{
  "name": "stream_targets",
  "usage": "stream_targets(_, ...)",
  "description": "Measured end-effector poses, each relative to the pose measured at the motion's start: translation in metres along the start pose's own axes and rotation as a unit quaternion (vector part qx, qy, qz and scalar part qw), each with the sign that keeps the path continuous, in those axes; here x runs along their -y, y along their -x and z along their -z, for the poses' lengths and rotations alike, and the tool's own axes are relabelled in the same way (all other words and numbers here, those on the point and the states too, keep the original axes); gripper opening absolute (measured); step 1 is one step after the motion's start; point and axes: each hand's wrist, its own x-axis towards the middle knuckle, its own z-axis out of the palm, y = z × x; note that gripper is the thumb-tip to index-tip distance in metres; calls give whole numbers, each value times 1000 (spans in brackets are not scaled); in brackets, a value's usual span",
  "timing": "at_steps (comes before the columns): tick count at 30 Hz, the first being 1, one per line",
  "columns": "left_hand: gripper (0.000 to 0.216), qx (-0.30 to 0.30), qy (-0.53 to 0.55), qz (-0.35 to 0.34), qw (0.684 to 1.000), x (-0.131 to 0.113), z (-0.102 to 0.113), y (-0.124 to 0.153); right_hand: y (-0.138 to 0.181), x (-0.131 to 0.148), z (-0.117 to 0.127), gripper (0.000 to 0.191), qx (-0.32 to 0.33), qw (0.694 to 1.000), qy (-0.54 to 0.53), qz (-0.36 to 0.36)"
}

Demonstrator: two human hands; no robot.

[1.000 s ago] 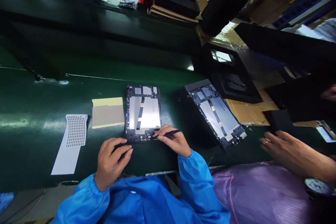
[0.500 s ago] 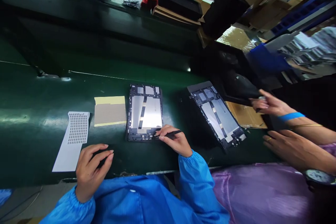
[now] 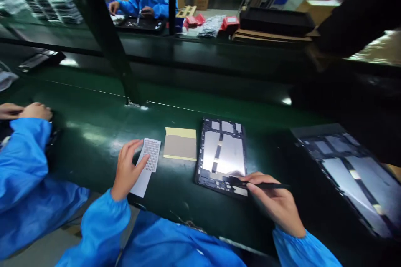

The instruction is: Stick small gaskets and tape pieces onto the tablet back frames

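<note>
Left hand [image 3: 127, 170] lies flat and open on the white sticker sheet [image 3: 146, 166]; right hand [image 3: 275, 202] pinches black tweezers [image 3: 253, 184], tips on the open tablet [image 3: 222, 156].

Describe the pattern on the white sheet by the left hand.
White sheet bears a grid of small squares; head view.

The left hand [image 3: 127, 171] hides part of the white gridded paper sheet [image 3: 151, 154]; the tip of the right hand's [image 3: 277, 204] thin black tool [image 3: 266, 185] is too small to tell.
</note>
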Motion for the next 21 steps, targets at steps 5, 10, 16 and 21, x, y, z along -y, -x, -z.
stream_targets(5, 26, 132, 51, 42, 989, 36, -5, -57, -16, 17, -27, 4, -8, 1000, -14, 24)
stream_targets(10, 24, 210, 262, 123, 934, -3, 2, -33, -11, 44, -66, 6, -50, 995, -73, 34)
stream_targets(16, 27, 335, 354, 206, 848, -57, 6, 6, -7, 61, -109, 7, -52, 980, -191, -3)
stream_targets(21, 22, 339, 345, 178, 857, -65, -1, 12, -8, 59, -120, 7, -44, 975, -213, -41)
